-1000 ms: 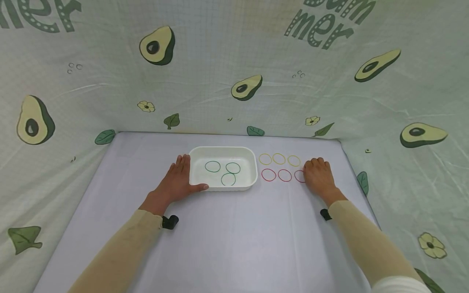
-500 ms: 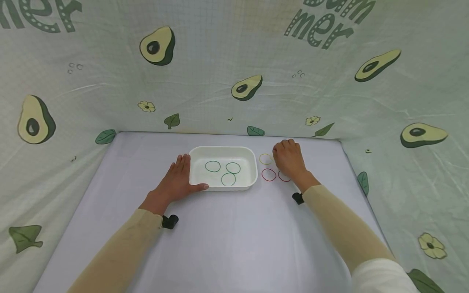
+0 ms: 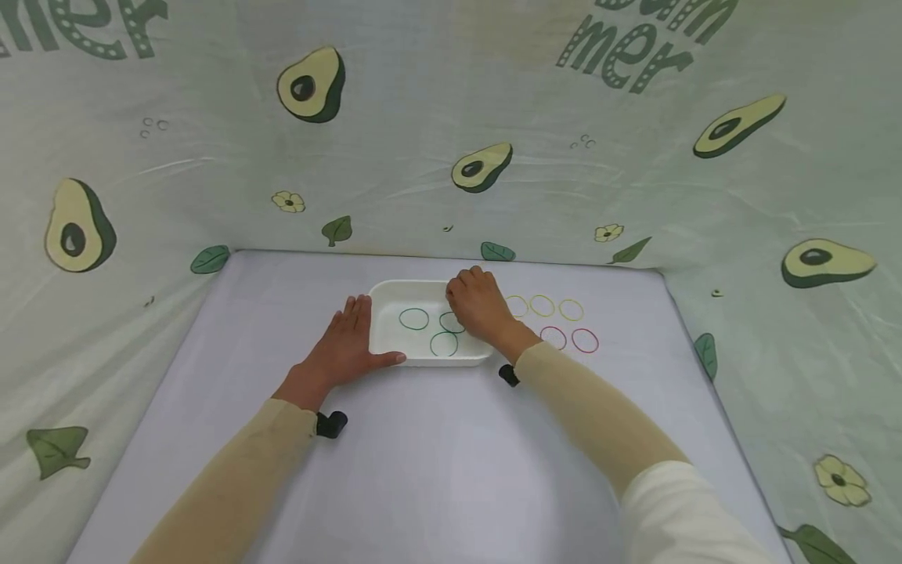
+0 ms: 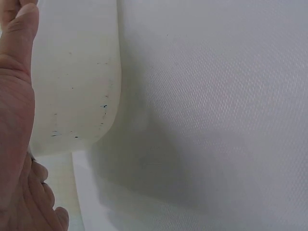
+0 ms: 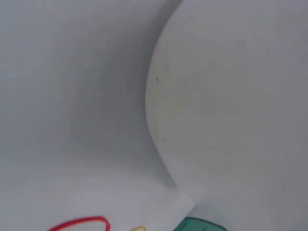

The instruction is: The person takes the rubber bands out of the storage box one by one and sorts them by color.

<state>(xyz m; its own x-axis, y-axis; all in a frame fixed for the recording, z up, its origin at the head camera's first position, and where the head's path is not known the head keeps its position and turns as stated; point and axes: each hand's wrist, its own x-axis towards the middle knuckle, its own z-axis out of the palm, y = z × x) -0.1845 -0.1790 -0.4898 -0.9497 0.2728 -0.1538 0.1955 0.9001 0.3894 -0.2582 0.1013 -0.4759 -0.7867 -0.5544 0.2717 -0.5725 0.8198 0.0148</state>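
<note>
A white tray [image 3: 423,363] lies on the table with three green rubber bands [image 3: 413,329] inside. My left hand [image 3: 343,345] rests against its left end, fingers straight, thumb on the front rim. The left wrist view shows that hand [image 4: 14,106] beside the tray's outer wall [image 4: 77,72]. Over the tray's right end is my right hand [image 3: 482,307], fingers bent and fingertips hidden; whether it holds anything is not visible. The right wrist view shows the tray wall [image 5: 231,110] but no fingers. Yellow bands [image 3: 542,316] and red bands [image 3: 585,352] lie right of the tray.
The white tabletop [image 3: 437,470] extends in front of the tray. An avocado-print cloth [image 3: 395,157] hangs behind and at both sides. Part of one red band [image 5: 82,221] shows low in the right wrist view; my right wrist hides that spot in the head view.
My right hand has travelled left, from the right end of the red row across the bands to above the tray. The left hand and tray have stayed put; the head view has shifted slightly.
</note>
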